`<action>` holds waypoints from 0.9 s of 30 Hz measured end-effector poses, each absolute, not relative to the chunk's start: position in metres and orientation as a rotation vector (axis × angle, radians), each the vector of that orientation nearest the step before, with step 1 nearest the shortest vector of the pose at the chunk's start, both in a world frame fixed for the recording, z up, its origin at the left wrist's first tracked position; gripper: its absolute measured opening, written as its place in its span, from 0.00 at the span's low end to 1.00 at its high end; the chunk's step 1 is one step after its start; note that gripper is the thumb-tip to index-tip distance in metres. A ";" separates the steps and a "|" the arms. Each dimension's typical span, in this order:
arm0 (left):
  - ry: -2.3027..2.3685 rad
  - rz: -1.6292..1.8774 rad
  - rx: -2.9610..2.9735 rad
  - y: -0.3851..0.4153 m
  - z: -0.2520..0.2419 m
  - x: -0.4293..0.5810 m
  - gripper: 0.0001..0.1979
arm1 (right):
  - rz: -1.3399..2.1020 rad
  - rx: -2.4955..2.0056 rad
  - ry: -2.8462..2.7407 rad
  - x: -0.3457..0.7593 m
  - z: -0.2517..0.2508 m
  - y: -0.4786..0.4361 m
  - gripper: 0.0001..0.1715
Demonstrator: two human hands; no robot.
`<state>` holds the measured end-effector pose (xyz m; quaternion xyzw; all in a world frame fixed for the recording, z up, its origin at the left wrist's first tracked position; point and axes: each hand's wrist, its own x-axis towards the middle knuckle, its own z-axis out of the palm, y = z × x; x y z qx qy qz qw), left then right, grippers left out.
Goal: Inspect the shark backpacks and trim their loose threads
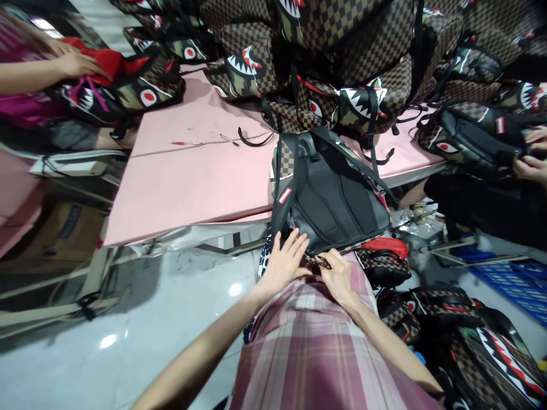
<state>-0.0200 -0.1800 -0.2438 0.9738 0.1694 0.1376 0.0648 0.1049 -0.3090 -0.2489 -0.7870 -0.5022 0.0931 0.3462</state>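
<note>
A checkered backpack (333,196) lies before me with its black padded back panel and straps facing up, its lower end over the table's near edge and against my lap. My left hand (285,261) rests at the pack's lower left corner, fingers stretched out and thumb apart. Close to it, my right hand (337,273) is closed at the bottom edge, thumb and fingers pinched round something small and dark. I cannot tell whether that is part of the pack or a separate item. A red and white label (284,195) shows on the left strap.
Checkered backpacks with shark-mouth prints (359,51) are heaped along the back of the pink table (183,188). Pens (186,143) lie on it. Other people's hands work on bags at left (81,62) and right (532,162). More bags (482,347) sit low on my right.
</note>
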 end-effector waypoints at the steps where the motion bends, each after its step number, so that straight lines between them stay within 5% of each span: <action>1: 0.622 0.420 2.942 -0.189 -0.253 -0.020 0.29 | 0.221 -2.046 -1.336 0.104 -0.248 -0.309 0.18; 11: 0.801 0.562 2.946 -0.168 -0.273 -0.058 0.20 | -0.126 -2.352 -1.163 0.196 -0.236 -0.349 0.12; 17: 0.738 0.570 2.910 -0.168 -0.257 -0.075 0.20 | 0.355 -2.124 -0.873 0.244 -0.242 -0.365 0.14; 22: 0.900 0.523 2.120 -0.187 -0.241 -0.039 0.25 | 0.411 -2.034 -0.656 0.264 -0.241 -0.327 0.24; 27: 1.192 0.633 1.111 -0.175 -0.234 0.015 0.24 | 0.358 -1.739 -0.265 0.281 -0.251 -0.275 0.18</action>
